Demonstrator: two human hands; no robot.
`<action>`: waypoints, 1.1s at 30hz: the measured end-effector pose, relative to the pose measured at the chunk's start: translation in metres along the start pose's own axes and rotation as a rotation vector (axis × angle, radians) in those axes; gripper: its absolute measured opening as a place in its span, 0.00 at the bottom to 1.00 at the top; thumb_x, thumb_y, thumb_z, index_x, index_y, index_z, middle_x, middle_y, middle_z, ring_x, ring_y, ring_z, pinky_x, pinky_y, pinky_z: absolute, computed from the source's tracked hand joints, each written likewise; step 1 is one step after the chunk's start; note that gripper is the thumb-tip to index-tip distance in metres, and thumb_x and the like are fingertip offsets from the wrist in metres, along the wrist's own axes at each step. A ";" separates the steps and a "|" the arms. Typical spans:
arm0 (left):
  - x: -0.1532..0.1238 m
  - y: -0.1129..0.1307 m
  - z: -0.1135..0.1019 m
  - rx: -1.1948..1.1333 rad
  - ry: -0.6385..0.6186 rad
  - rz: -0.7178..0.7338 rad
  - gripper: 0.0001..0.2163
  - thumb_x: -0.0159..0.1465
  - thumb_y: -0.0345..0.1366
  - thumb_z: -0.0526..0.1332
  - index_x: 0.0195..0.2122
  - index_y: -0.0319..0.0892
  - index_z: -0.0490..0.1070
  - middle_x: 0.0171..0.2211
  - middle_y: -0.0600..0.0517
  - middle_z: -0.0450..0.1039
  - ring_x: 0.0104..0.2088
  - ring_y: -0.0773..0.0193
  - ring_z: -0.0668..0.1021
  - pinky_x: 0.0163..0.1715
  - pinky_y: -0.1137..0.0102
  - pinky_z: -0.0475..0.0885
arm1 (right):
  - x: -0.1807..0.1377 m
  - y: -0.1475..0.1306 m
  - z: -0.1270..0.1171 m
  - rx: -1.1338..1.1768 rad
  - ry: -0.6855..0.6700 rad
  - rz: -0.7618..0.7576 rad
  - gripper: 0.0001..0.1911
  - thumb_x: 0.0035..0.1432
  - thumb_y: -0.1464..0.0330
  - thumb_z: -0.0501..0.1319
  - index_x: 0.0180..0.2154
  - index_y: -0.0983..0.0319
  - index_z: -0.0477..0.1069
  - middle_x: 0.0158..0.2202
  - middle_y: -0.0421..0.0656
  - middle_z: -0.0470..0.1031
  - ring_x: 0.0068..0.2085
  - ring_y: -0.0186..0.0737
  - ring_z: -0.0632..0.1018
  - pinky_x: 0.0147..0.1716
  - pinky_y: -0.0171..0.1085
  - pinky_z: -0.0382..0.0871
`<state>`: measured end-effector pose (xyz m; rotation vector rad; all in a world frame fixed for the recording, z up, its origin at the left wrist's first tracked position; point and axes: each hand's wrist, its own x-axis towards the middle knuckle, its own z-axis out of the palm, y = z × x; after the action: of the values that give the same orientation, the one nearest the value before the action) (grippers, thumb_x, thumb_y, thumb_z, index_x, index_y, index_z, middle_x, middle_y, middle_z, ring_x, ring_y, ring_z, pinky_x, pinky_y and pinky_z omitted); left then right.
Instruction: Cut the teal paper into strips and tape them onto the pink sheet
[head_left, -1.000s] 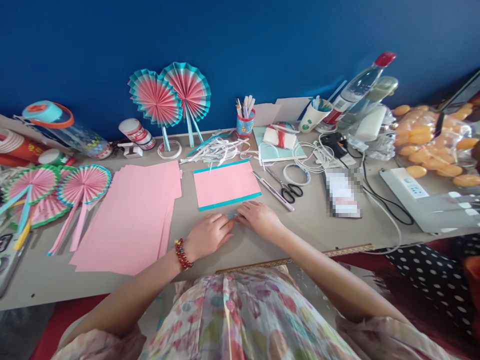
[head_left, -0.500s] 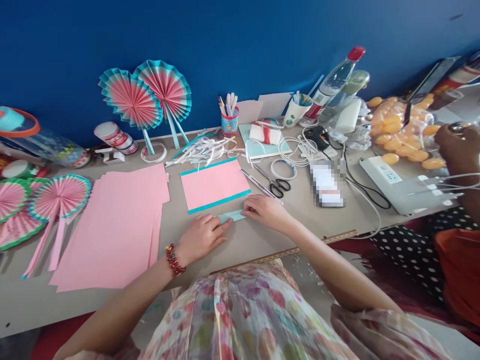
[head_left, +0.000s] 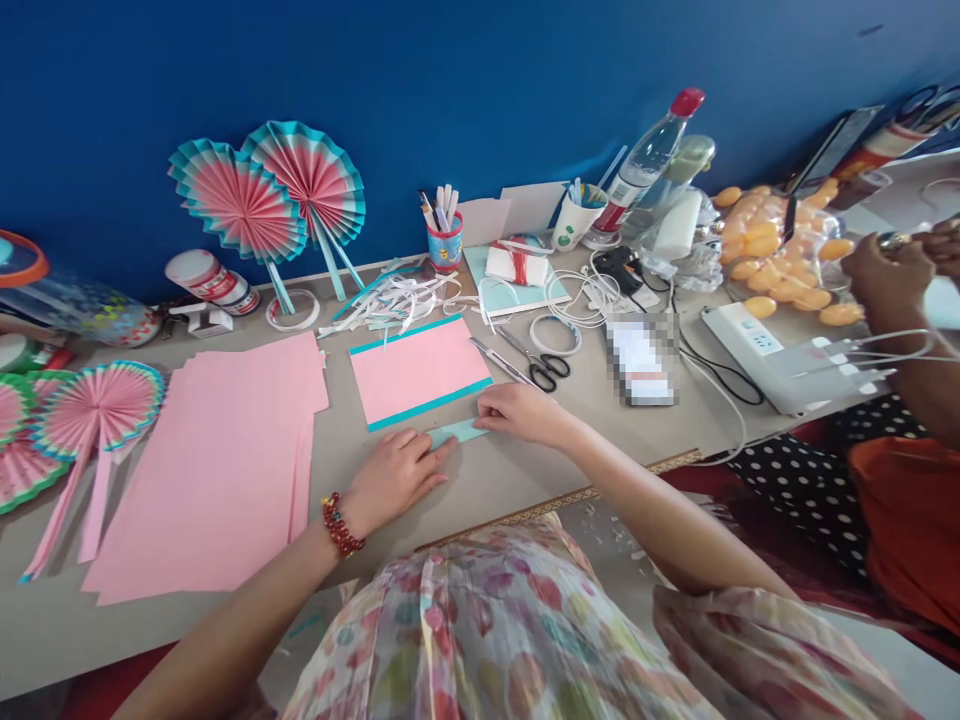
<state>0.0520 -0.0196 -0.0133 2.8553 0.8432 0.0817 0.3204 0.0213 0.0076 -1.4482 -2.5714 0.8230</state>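
Hands have parted, baring pale blue strip [head_left: 459, 431] near front edge of table [head_left: 495, 485]. My left hand [head_left: 391, 478] lies loose, fingers on strip; my right hand [head_left: 523, 412] curls at its right end, grip unclear.

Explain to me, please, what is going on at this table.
A person has both hands on a light blue strip: the left hand rests at its left end, the right hand at its right, though whether it pinches or presses is unclear. Just beyond lies a pink sheet with two blue edges. Scissors lie to its right, a pink stack to its left.
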 end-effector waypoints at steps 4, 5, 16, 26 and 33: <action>0.000 0.001 -0.001 0.004 0.008 -0.005 0.21 0.73 0.46 0.50 0.62 0.43 0.64 0.39 0.46 0.70 0.40 0.56 0.71 0.41 0.61 0.68 | -0.001 0.000 -0.001 -0.005 0.004 0.002 0.10 0.63 0.67 0.63 0.28 0.61 0.70 0.31 0.38 0.72 0.33 0.34 0.70 0.31 0.32 0.52; 0.000 0.001 -0.001 0.003 0.012 -0.006 0.21 0.73 0.46 0.50 0.62 0.43 0.65 0.39 0.46 0.70 0.40 0.56 0.71 0.41 0.61 0.68 | -0.001 -0.001 0.000 -0.008 0.010 0.002 0.10 0.63 0.67 0.63 0.28 0.61 0.70 0.31 0.38 0.72 0.33 0.34 0.70 0.31 0.32 0.52; 0.001 0.001 -0.003 0.006 -0.009 -0.015 0.21 0.73 0.47 0.50 0.63 0.44 0.64 0.39 0.47 0.70 0.39 0.56 0.70 0.40 0.62 0.68 | -0.005 0.002 0.011 -0.043 0.078 -0.049 0.10 0.63 0.67 0.63 0.29 0.61 0.69 0.31 0.39 0.71 0.35 0.37 0.71 0.33 0.33 0.55; 0.002 0.003 -0.006 0.019 -0.062 -0.024 0.22 0.73 0.47 0.50 0.64 0.44 0.63 0.40 0.48 0.69 0.40 0.56 0.70 0.41 0.62 0.67 | -0.011 0.004 0.022 -0.109 0.172 -0.136 0.08 0.66 0.67 0.60 0.32 0.61 0.70 0.34 0.43 0.73 0.38 0.40 0.72 0.38 0.36 0.60; 0.011 0.007 -0.008 0.092 -0.093 -0.043 0.26 0.70 0.54 0.51 0.65 0.49 0.61 0.39 0.49 0.69 0.39 0.56 0.70 0.38 0.63 0.65 | -0.019 0.005 0.037 -0.166 0.266 -0.102 0.10 0.67 0.64 0.58 0.34 0.62 0.71 0.35 0.46 0.73 0.39 0.43 0.72 0.40 0.39 0.63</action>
<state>0.0641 -0.0185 -0.0039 2.8973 0.9118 -0.0965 0.3229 -0.0069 -0.0225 -1.3467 -2.5314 0.3815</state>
